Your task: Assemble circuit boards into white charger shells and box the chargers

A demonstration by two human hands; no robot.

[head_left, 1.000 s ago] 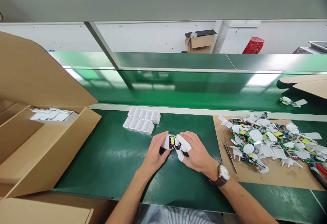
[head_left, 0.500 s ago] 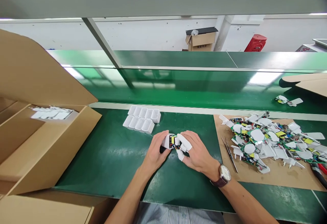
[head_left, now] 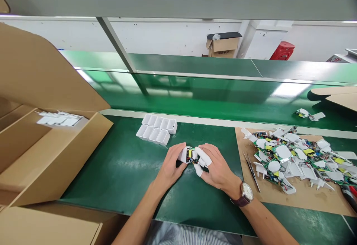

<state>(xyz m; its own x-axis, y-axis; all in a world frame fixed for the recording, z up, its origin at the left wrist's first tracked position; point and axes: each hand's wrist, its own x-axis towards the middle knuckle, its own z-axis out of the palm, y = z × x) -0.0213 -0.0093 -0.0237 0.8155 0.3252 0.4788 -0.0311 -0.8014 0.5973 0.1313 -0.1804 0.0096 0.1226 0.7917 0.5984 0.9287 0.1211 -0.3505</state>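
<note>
Low over the middle of the green bench [head_left: 119, 178], I have both hands closed on one small electronic unit [head_left: 190, 155]. The left hand [head_left: 170, 165] is curled around its white casing, thumb toward me and fingers over the far side. From the other side, the right hand [head_left: 219, 168] grips with thumb and index finger spread around the unit's right end. White pieces lie along those two fingers; from where I sit, I cannot tell whether they are finger covers or parts. Between the hands I can make out the unit's exposed insides, with a yellow component facing up.

Further back along my arms, a watch [head_left: 247, 192] with a dark strap sits on the right wrist. Just beyond the left hand I see small open white boxes [head_left: 155, 129] in two rows, touching one another. Off to my right, a brown cardboard sheet [head_left: 279, 198] bears tweezers [head_left: 251, 172] near its left edge and a heaped pile of circuit boards and white casings [head_left: 292, 159] beside them. At the frame's right edge I catch part of a tool with black and red handles [head_left: 350, 196].

To my left stands a large open carton [head_left: 64, 163], with white flat pieces [head_left: 60, 119] inside near its far end. Past the bench, a smaller cardboard box [head_left: 223, 45] and a red object [head_left: 282, 50] show against the white wall.
</note>
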